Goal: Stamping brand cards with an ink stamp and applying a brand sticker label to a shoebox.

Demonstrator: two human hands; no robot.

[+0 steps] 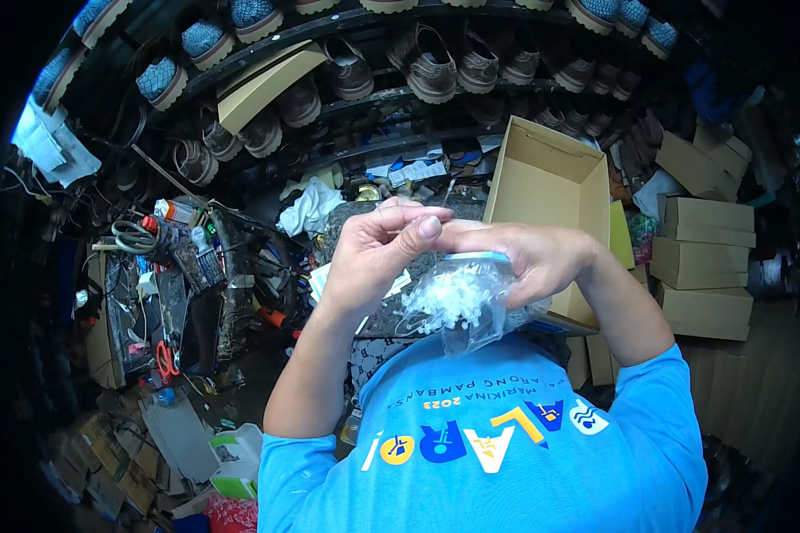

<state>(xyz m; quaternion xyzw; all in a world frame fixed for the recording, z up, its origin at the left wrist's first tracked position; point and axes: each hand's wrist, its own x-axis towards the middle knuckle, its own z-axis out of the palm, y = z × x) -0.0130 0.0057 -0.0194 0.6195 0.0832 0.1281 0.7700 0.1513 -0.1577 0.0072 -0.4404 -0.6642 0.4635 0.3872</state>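
Observation:
A clear plastic bag full of small white pieces hangs close to my chest, below my hands. My right hand is closed on the bag's upper right side, its thumb downward and its fingers reaching toward the left. Part of the bag's top edge looks bluish. My left hand meets the right fingertips above the bag, with thumb and fingers drawn together. Whatever lies between those left fingers is too small or hidden to make out. Just beyond the right hand stands an open cardboard box, brown with a pale inside.
Shelves of brown shoes and blue-patterned shoes run across the back. Stacked cardboard boxes stand at the right. On the left, a cluttered bench holds orange-handled scissors and tools. A crumpled white plastic bag lies beyond my left hand.

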